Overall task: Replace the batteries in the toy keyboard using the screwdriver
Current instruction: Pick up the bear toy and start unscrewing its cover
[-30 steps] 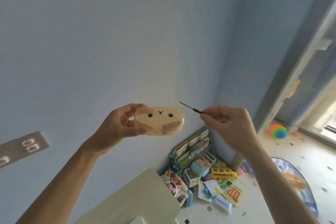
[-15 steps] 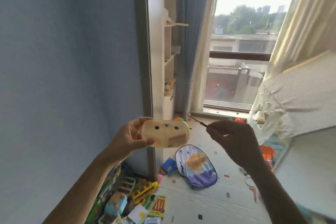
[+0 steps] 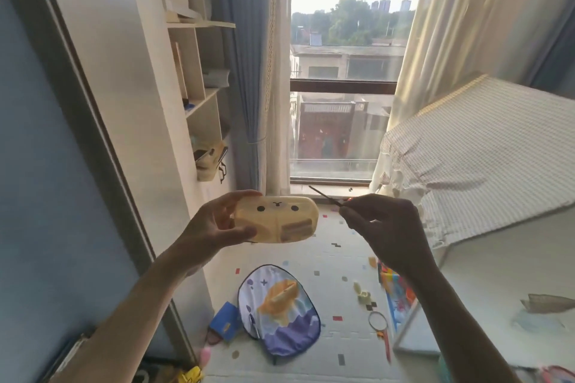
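The left hand (image 3: 217, 222) holds the toy keyboard (image 3: 277, 219) up in the air, in front of the window (image 3: 342, 121). Its grip is clamped on the left end of the toy, with the thumb on the front face and the other fingers over the top edge. The toy is a rounded yellow-beige case with a small animal face printed on the side toward the camera. It lies level, with the long side across.

The right hand (image 3: 384, 227) is just beside the toy, to its right, and does not touch it. Its grip is together on the screwdriver (image 3: 323, 195), pinching the handle end between thumb and fingertips. The thin dark shaft is tilted up and to the left. The tip is near the upper right corner of the toy but apart from it.

Below the hands, on the floor (image 3: 342, 348), a printed bag (image 3: 280, 317) lies flat, and a blue object (image 3: 225, 320) lies just beside its left edge. A shelf unit (image 3: 199, 78) stands at the left of the window, and a play tent (image 3: 485, 162) with a checked roof stands at the right.
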